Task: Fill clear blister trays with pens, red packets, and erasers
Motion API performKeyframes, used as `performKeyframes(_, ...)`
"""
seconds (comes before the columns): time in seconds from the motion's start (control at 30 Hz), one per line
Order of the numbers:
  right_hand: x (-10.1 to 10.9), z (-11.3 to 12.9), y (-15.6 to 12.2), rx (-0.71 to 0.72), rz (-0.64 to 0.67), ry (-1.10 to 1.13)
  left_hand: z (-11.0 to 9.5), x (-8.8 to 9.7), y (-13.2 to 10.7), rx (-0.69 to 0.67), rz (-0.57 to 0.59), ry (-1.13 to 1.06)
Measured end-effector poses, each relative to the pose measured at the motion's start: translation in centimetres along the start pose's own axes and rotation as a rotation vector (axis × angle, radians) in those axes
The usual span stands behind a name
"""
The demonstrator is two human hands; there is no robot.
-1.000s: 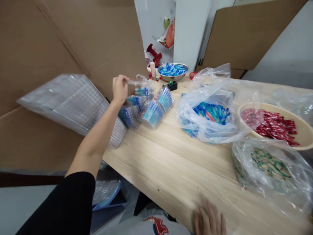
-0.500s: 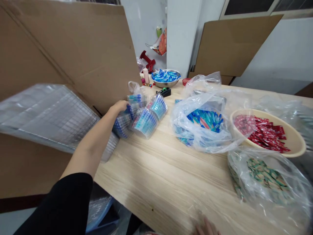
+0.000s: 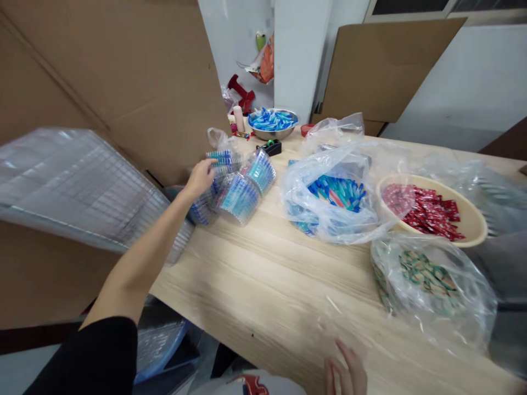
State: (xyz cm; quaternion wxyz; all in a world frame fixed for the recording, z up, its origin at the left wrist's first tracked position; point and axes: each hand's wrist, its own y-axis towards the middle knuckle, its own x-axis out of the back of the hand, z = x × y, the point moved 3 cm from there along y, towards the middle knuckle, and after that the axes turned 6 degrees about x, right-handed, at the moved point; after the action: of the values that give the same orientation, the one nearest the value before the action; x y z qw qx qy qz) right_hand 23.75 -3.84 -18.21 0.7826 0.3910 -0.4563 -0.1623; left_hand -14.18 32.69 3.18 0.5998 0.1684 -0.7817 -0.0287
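Observation:
My left hand (image 3: 201, 179) is at a cluster of clear plastic packs at the table's left side, its index finger stretched out. No object shows in it, though some fingers are hidden. One pack with blue and teal sticks (image 3: 239, 198) leans beside another upper pack (image 3: 262, 171). Behind my fingertips is a further pack (image 3: 222, 158). My right hand (image 3: 345, 373) is low at the table's front edge, fingers apart. Just beyond its fingertips lies a faint, see-through plastic film (image 3: 335, 323); whether they touch I cannot tell.
A plastic bag of blue packets (image 3: 337, 192), a cream basin of red packets (image 3: 473, 225) and a bag of green-patterned packets (image 3: 428, 274) stand on the right. Farther back are a steel bowl (image 3: 274, 131) and a tape dispenser (image 3: 270, 147). Large cardboard (image 3: 156, 82) and stacked clear trays (image 3: 90, 181) flank my left arm.
My left hand has lifted from beside the packs to above them, and its index finger now shows. More of my right hand has come into view. The camera view has shifted slightly.

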Motion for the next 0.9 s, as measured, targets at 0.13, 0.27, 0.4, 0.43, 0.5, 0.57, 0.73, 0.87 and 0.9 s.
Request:
performKeyframes(0.13,0.7,1.5,7.8,-0.603,-0.211,0.441,-4.6,0.0,-11.9,-0.288,0.174,-0.502)
performKeyframes(0.27,-1.1,2.9,14.8,-0.983,-0.328,1.303,-8.8,0.5,-23.7,-0.6,0.253,-0.633)
performKeyframes(0.4,-1.1,3.8,16.9,-0.991,-0.302,1.565,-10.5,0.3,-28.7,-0.698,0.113,-0.525)
performKeyframes(0.43,-0.8,3.9,16.9,-0.972,-0.313,1.558,-10.7,0.1,-29.1,-0.701,0.091,-0.498)
performKeyframes(0.5,-0.2,4.4,16.4,-0.934,-0.323,1.543,-11.1,-0.2,-29.6,-0.728,0.095,-0.482)
performKeyframes(0.57,0.1,5.0,16.0,-0.895,-0.297,1.533,-11.5,-0.5,-29.8,-0.755,0.155,-0.531)
performKeyframes(0.73,0.1,6.5,15.8,-0.64,-0.041,1.318,-11.8,-0.8,-29.0,-0.424,0.432,-0.914)
performKeyframes(0.87,0.1,5.8,15.0,-0.431,0.03,0.993,-10.2,-1.6,-26.0,-0.03,0.602,-1.267)
performKeyframes(0.9,0.1,5.2,14.1,-0.382,0.029,0.87,-9.5,-1.6,-24.7,0.015,0.587,-1.293)
